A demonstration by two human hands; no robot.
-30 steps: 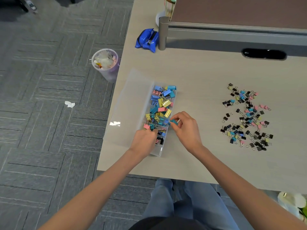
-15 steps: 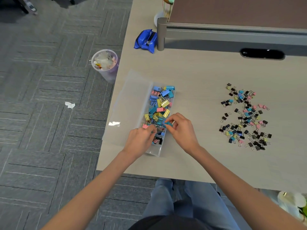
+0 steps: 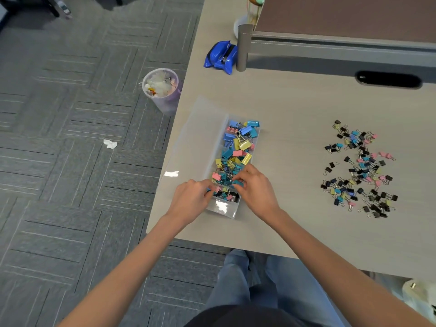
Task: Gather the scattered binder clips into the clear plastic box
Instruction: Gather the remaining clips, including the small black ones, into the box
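clear plastic box under both hands, left hand and right hand fingers seemingly pinched on binder clips

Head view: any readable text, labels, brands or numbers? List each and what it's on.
None can be read in this view.
Blue packet: no print can be made out on it.
Clear plastic box and its lid: no label shows.
Binder clips in the box and the scattered binder clips: too small to show any marking.
Bin on the floor: scraps inside, nothing legible.
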